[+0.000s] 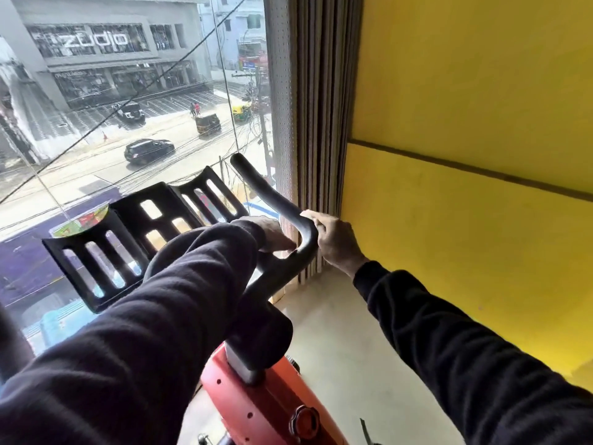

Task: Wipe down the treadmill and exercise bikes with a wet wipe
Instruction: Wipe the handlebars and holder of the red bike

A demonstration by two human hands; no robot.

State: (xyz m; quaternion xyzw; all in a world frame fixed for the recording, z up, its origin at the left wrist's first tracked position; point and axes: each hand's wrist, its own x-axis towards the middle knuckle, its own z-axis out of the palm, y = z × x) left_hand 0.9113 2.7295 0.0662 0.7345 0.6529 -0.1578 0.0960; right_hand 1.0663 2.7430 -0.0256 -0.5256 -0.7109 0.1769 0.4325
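Reaching forward over the orange-red metal frame of the exercise bike [256, 403], two arms in dark navy sleeves meet at the curved black foam-covered handlebar [282, 213]. A round red adjustment knob [304, 419] sits on the frame below the handlebar's black stem. The right hand [337, 242] is on the outer side of the handlebar's right bend, fingers curled around the bar. The left hand [272, 232] is on the inner side of the same bend, fingers bent against the bar, touching it; whether it clasps anything cannot be told, and no wet wipe can be made out. Left of the handlebar, a black slotted plastic device tray [128, 239] spreads toward the glass. Right of the handlebar hang beige folded vertical blinds [321, 123], with a yellow wall [481, 123] further right. Beyond the handlebar, a large window [128, 91] shows a street with cars and a grey building.
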